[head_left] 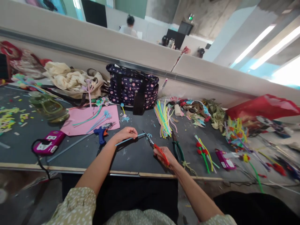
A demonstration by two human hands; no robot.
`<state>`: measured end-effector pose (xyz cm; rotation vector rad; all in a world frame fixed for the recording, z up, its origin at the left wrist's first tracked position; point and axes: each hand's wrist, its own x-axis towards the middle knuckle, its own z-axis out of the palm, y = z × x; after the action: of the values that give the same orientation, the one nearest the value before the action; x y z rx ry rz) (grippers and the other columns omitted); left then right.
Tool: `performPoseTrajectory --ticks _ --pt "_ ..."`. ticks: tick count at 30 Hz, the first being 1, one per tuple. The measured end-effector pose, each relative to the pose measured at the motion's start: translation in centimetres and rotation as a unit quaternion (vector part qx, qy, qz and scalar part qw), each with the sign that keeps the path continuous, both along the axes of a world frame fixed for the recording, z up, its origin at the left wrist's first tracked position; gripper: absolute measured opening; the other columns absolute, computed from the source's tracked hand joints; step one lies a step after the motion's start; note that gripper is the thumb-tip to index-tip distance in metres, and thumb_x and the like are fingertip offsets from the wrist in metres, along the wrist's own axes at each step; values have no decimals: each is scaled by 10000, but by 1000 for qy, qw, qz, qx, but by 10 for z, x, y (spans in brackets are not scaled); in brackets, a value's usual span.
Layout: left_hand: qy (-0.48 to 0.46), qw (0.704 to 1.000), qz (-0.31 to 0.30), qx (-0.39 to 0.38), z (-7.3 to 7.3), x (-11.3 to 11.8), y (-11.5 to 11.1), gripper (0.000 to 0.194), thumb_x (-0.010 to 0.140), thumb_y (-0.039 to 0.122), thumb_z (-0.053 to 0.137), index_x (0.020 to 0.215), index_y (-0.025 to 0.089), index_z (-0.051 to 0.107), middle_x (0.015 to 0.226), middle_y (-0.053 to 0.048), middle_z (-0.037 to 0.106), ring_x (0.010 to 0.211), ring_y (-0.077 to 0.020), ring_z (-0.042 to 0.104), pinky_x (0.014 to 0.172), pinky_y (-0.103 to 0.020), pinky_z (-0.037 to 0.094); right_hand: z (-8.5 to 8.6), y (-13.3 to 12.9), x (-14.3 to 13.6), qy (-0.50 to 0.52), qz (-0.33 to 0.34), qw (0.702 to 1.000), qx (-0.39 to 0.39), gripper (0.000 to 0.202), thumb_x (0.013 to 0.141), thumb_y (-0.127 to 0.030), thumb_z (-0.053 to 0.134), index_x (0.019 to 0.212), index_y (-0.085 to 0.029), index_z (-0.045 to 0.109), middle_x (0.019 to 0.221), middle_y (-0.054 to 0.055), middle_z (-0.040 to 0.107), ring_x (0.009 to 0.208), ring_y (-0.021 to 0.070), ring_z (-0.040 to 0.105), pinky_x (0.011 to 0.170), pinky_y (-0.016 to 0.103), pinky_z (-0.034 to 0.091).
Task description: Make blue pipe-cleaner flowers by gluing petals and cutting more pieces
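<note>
Between the fingertips of my left hand (126, 133) is a light blue pipe cleaner (124, 141), its short branched end pointing right. My right hand (164, 156) is closed round the red handles of a pair of scissors (161, 152). The scissor blades point up and left, close to the branched blue end; whether they touch it I cannot tell. A blue glue gun (101, 133) lies left of my left hand, beside a pink sheet (77, 120) with blue and green stems on it. Green-handled pliers (177, 147) lie right of the scissors.
Behind my hands stands a dark patterned bag (126, 86) with a black phone (139, 103) against it. A bundle of pipe cleaners (164, 120) lies right of it. At left are a green bottle (49, 107) and a magenta box (50, 143). A person (128, 28) sits beyond the partition.
</note>
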<state>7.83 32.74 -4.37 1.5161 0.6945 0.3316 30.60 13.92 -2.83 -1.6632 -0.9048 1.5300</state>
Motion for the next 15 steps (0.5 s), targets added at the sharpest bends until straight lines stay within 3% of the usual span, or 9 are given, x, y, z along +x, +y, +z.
performPoseTrajectory --ticks 6,11,15 --pt "-12 1000 25 1 -4 2 1 248 705 363 685 841 158 653 714 -17 667 583 -114 534 552 -221 329 -11 -5 -6 -66 0 996 55 521 609 -632 723 619 -206 423 449 -103 360 417 41 287 423 201 185" --pt "-32 998 50 -19 -2 5 -5 258 700 361 697 839 150 644 721 -22 660 568 -101 518 525 -207 306 -26 -13 -6 -170 35 978 113 444 698 -577 664 613 -209 431 507 -82 362 470 63 294 463 218 195" --pt "-52 995 85 -27 1 8 -10 284 688 377 714 828 142 635 686 -12 645 518 -84 475 501 -200 281 -23 -17 -14 -297 79 940 149 396 773 -543 613 625 -214 451 533 -61 382 502 91 344 492 230 235"
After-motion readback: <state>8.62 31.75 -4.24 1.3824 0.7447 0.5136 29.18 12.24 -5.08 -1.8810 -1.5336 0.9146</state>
